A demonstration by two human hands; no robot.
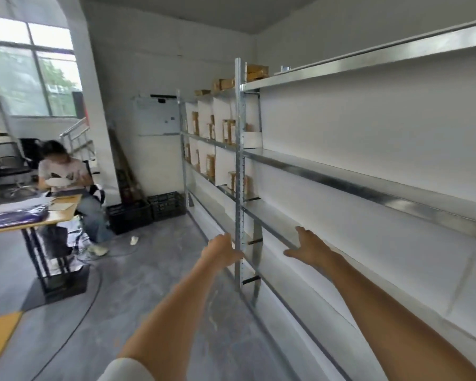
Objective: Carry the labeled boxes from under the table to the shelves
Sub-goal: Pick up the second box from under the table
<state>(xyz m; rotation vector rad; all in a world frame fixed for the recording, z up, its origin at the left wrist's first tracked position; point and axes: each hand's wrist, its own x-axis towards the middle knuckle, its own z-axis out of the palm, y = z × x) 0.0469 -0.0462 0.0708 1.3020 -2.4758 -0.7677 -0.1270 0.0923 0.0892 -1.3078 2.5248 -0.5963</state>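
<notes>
Boxes [229, 131] of brown cardboard stand upright, long axis vertical, on the far bays of the galvanised steel shelves [368, 188], with flatter ones lying along the top tier; their labels seem to face us, though blur hides the detail. We reach out with both arms bare: our left hand [222, 251] and right hand [308, 247] are released, fingers spread, holding nothing, either side of the perforated upright. Near bays lie bare beside smooth grey floor [154, 270].
</notes>
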